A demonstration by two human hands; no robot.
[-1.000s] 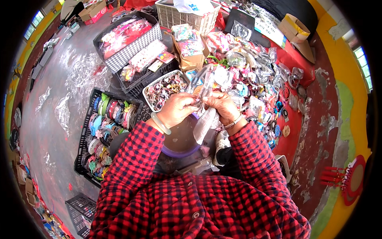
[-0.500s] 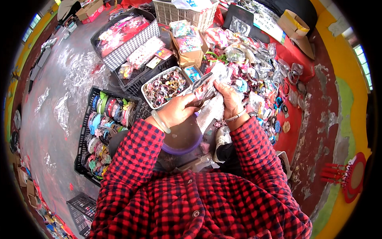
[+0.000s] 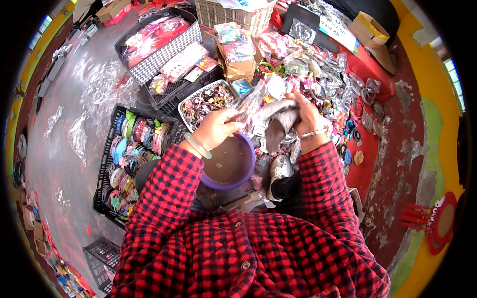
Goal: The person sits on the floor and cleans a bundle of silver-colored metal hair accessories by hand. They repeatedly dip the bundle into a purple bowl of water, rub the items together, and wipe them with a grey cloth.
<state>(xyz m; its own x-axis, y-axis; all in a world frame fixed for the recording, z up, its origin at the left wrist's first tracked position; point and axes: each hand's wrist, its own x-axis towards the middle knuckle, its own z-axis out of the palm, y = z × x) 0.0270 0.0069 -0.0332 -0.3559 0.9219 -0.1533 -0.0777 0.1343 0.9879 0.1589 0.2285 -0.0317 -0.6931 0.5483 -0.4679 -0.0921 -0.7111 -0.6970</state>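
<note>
1. Hands meet over a heap of small goods on the floor: the left hand (image 3: 217, 130) pinches one end of a clear plastic packet (image 3: 271, 116), and the right hand (image 3: 306, 115) is closed on its other end — the packet is stretched between them, crumpled, with something grey inside.
2. Sleeves are red-and-black check; a pale bangle (image 3: 198, 145) sits on the left wrist, a silver bracelet (image 3: 313, 133) on the right.
3. Directly under the left hand stands a purple bowl (image 3: 229, 163), brownish inside.
4. Just beyond the hands lies a white tray (image 3: 204, 103) filled with dark hair ties.
5. To the person's left, a black crate (image 3: 130, 159) holds rows of coloured hairbands.
6. Farther off sit a black-and-white patterned basket (image 3: 158, 43) with pink items and a cardboard box (image 3: 238, 52) with colourful packets.
7. Around the right hand spreads a pile of clear bags (image 3: 318, 74) and trinkets on a red cloth (image 3: 367, 69).
</note>
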